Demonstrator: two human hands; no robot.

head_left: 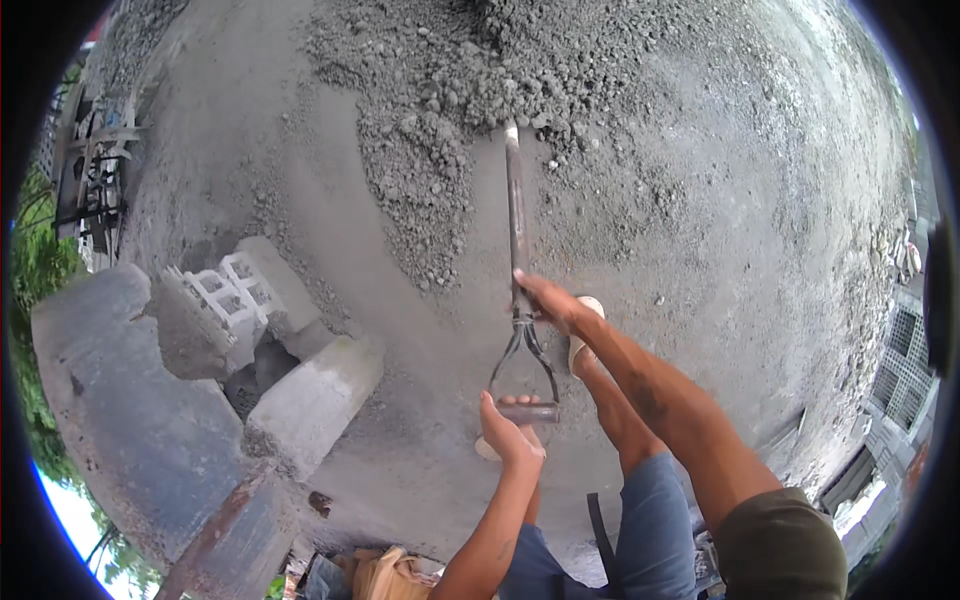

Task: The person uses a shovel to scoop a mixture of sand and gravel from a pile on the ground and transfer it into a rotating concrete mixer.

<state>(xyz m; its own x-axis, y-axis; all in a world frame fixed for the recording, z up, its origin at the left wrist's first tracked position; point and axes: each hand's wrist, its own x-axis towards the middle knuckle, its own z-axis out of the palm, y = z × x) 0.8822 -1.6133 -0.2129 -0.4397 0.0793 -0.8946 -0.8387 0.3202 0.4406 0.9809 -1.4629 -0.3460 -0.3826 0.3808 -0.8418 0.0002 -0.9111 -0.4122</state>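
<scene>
A shovel [517, 200] points straight away from me, its blade buried out of sight in a heap of wet grey concrete mix [560, 70]. My left hand [513, 430] is wrapped round the crossbar of its D-shaped handle. Farther up, just above the metal fork of the handle, my right hand [545, 300] grips the shaft. Loose gravelly mix lies on both sides of the shaft, and a smooth scraped strip runs down to its left.
To the left lie broken hollow concrete blocks [235, 295], a concrete chunk [315, 405] and a large curved grey slab [130, 420]. A brown paper bag [385, 572] is at the bottom edge. Patterned vent blocks [898, 360] stand far right. My sandalled foot [585, 335] is beside the shaft.
</scene>
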